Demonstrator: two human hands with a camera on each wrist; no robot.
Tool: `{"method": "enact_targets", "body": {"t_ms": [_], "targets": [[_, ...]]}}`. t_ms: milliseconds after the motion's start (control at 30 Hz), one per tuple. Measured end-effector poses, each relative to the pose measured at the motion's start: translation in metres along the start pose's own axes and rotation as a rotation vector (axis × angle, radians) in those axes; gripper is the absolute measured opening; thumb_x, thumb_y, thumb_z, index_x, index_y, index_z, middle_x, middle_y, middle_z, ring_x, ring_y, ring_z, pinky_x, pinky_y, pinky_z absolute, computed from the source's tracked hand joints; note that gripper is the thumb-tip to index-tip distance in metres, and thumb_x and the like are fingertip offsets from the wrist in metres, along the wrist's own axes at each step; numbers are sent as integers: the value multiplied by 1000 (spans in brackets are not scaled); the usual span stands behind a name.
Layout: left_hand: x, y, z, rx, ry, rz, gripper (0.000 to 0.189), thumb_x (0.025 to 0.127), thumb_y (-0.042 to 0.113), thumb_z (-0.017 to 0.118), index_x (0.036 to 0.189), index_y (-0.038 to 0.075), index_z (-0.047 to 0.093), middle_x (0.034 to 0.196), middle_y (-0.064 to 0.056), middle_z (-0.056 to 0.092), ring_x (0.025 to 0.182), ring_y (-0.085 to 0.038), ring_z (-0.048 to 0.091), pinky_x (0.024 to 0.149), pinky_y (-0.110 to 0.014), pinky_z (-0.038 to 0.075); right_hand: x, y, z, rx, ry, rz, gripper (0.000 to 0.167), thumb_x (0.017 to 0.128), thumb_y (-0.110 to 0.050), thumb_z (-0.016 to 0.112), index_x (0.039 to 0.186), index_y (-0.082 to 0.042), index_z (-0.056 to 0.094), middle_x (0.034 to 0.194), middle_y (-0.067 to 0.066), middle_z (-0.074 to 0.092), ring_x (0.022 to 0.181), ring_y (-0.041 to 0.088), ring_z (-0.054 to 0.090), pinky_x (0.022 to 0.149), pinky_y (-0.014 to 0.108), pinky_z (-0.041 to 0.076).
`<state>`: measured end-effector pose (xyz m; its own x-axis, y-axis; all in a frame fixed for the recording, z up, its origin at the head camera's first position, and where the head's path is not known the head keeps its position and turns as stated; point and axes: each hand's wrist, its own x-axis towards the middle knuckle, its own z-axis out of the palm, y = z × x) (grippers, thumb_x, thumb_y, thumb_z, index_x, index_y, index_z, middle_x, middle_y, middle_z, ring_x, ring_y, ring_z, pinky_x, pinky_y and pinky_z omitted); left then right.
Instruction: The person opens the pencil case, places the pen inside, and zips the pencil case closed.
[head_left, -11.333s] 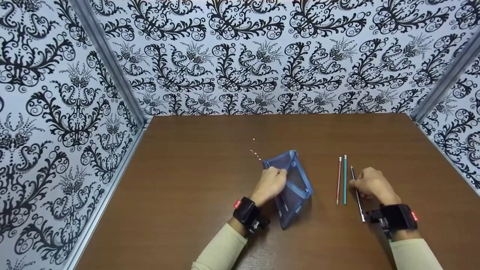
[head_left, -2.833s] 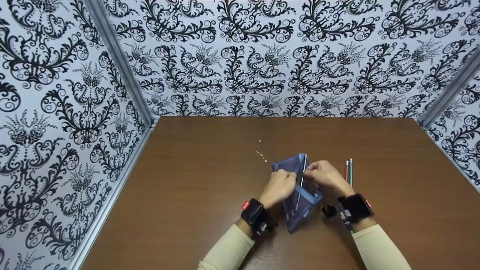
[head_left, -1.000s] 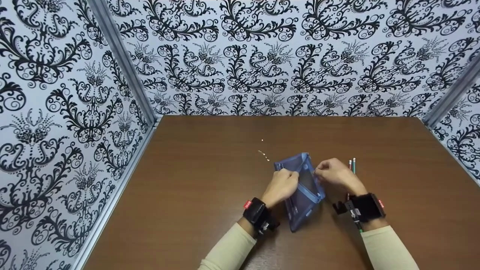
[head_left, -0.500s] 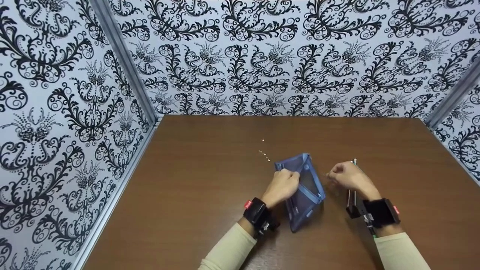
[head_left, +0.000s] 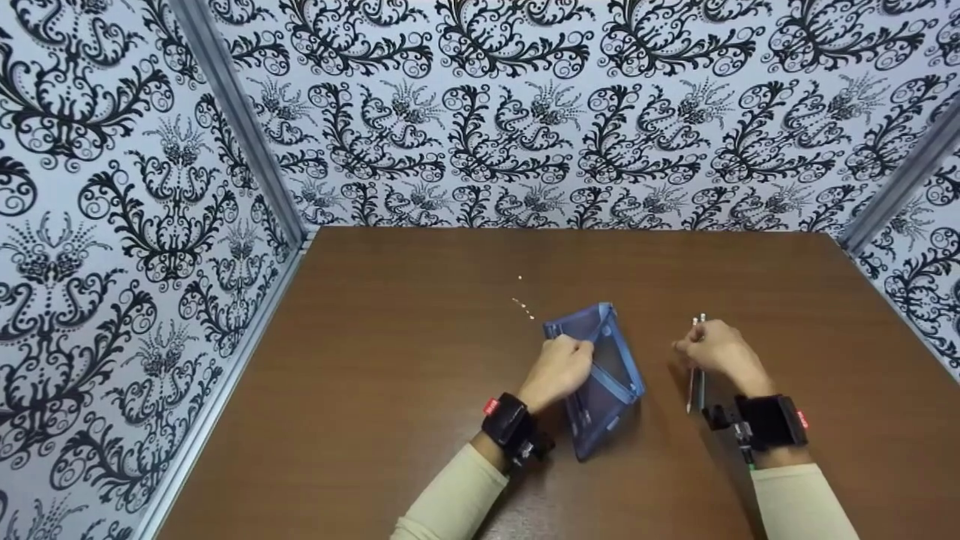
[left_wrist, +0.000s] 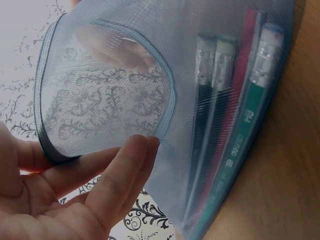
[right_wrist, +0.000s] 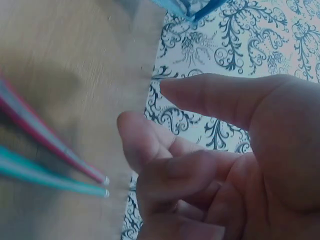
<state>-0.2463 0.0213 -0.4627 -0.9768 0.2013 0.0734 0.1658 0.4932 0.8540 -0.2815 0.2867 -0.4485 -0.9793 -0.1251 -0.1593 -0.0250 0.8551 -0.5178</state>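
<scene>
My left hand (head_left: pixel 559 371) pinches the rim of a blue mesh pencil case (head_left: pixel 596 424), whose mouth gapes towards the right. Through its mesh in the left wrist view show several pencils with eraser ends, among them a green pencil (left_wrist: pixel 245 117) and dark ones. To the right, my right hand (head_left: pixel 724 354) hovers over two pencils lying side by side on the table. In the right wrist view its thumb and forefinger stand apart with nothing between them, beside the red pencil (right_wrist: pixel 52 140) and the teal pencil (right_wrist: pixel 52 181).
A brown table (head_left: pixel 390 352) spreads under both hands. Small pale specks (head_left: pixel 523 307) lie just beyond the case. Patterned panels (head_left: pixel 510 112) close off the back and sides, with a grey metal post (head_left: pixel 240 112) at the left corner.
The dark pencil that lay on the table went into the case with my right hand. That hand has since drawn back rightwards, above the two remaining pencils. My left hand keeps its hold.
</scene>
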Motion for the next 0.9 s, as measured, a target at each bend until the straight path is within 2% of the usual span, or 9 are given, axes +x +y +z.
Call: {"method": "enact_targets", "body": {"t_ms": [200, 367, 767, 900], "targets": [[0, 0, -1, -16, -3, -2, 47, 97, 20, 44, 52, 21, 32, 51, 10, 29, 46, -8, 31, 45, -24, 27, 0, 7, -4, -43, 6, 22, 28, 94, -27, 60, 75, -7, 60, 72, 3, 62, 66, 18, 53, 58, 30, 39], [0, -1, -1, -39, -5, -11, 47, 98, 19, 44, 52, 20, 33, 50, 10, 30, 44, -7, 31, 44, -23, 26, 1, 11, -7, -65, 6, 24, 29, 93, -30, 61, 77, -5, 61, 74, 5, 62, 68, 21, 53, 59, 31, 38], [0, -1, -2, -32, -5, -15, 47, 99, 20, 43, 53, 20, 33, 51, 9, 31, 45, -7, 31, 44, -23, 26, -2, 18, -8, -1, -30, 72, 31, 93, -31, 62, 71, -9, 58, 66, -1, 60, 62, 16, 51, 57, 30, 38], [0, 0, -2, -17, -6, -23, 47, 98, 21, 43, 52, 20, 33, 51, 9, 31, 46, -8, 31, 45, -24, 27, 0, 21, -6, -7, -26, 59, 34, 91, -28, 63, 63, -12, 54, 59, -5, 57, 56, 13, 48, 54, 29, 36]]}}
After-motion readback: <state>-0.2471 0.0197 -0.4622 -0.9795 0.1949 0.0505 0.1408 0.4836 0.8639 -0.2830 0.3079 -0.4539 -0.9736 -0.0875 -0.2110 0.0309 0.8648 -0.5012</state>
